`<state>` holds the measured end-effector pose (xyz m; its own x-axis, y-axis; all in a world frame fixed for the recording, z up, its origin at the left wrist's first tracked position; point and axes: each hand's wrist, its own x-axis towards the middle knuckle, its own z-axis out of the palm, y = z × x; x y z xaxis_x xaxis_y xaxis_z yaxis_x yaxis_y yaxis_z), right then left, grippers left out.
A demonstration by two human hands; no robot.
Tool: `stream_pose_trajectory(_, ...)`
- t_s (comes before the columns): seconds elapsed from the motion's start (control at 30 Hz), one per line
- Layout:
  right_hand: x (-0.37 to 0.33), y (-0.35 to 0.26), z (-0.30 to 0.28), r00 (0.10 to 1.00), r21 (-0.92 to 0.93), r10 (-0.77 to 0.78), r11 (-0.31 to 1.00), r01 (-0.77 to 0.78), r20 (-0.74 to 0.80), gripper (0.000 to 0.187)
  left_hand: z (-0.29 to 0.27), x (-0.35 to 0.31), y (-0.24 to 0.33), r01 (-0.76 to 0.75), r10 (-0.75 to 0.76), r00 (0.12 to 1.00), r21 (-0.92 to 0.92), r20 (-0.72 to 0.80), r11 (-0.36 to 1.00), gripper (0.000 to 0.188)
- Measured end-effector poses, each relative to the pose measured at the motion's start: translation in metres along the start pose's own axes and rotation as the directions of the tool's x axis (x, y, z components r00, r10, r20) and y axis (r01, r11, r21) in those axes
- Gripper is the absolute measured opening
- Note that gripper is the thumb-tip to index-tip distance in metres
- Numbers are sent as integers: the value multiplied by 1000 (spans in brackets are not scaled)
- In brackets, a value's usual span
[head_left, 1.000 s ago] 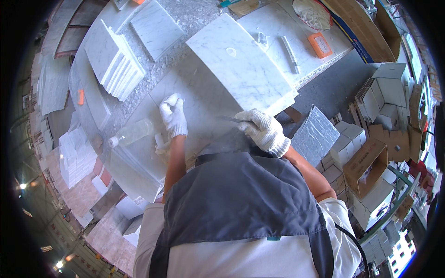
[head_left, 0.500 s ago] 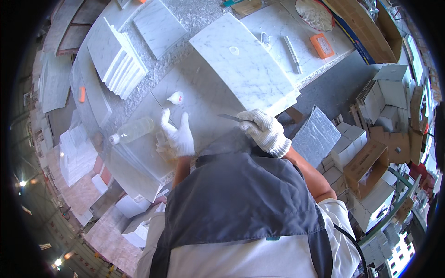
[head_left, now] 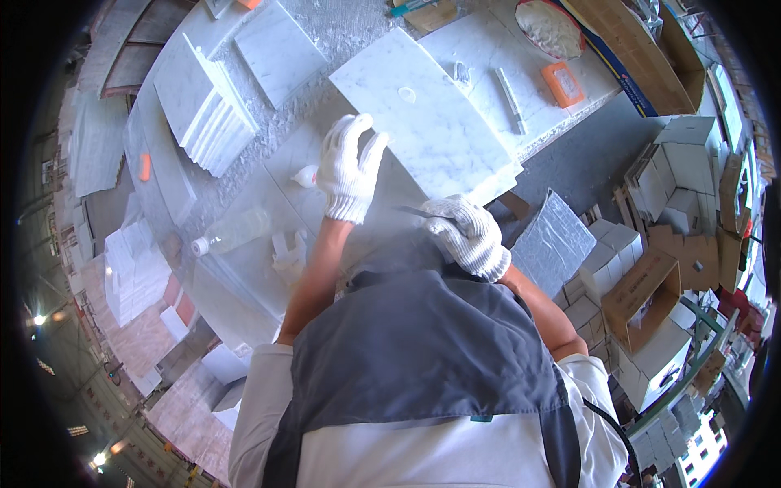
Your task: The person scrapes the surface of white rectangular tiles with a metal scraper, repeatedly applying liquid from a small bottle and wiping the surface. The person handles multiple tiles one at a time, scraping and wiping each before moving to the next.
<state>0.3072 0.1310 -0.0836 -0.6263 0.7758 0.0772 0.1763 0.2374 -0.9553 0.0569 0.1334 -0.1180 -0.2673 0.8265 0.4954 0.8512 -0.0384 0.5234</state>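
My left hand (head_left: 351,167), in a white knit glove, is raised with thumb and fingers apart and holds nothing. It is over the near-left edge of a stack of white marble tiles (head_left: 431,114); I cannot tell whether it touches them. A pale oval patch (head_left: 407,95) marks the top tile. Low on the right, my gloved right hand (head_left: 468,237) grips a thin dark blade (head_left: 413,211) that points left. Partly behind my left hand lies a small white teardrop-shaped piece (head_left: 305,176). A clear plastic bottle (head_left: 236,230) rests on its side farther left.
Leaning tiles (head_left: 207,106) and a flat tile (head_left: 279,53) occupy the far left. An orange block (head_left: 562,84), a white tube (head_left: 511,99) and a red-rimmed bowl (head_left: 551,29) sit beyond the stack. Cardboard boxes (head_left: 643,297) and a grey slab (head_left: 551,244) stand at right.
My left hand has moved up and right, from beside the bottle to the tile stack's edge. My right hand stays nearly in place, still gripping the blade.
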Motion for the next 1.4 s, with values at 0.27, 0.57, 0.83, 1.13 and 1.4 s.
stream_pose_trajectory(0.27,3,-2,-9,991,7,126,992,-126,-34,26,35,60,5,-135,91,951,134,294,982,77)
stream_pose_trajectory(0.57,9,7,-17,987,23,141,990,-140,-71,26,64,85,-30,-188,115,927,175,357,967,68)
stream_pose_trajectory(0.83,7,24,-34,910,171,389,916,-364,-145,25,44,61,-34,-319,249,884,122,397,940,54)
stream_pose_trajectory(1.13,26,22,-57,888,346,363,902,-258,-282,20,37,55,-31,-224,126,858,141,498,964,63)
stream_pose_trajectory(1.4,37,9,-66,754,596,489,786,-164,-438,26,57,21,36,-569,314,499,33,808,822,73)
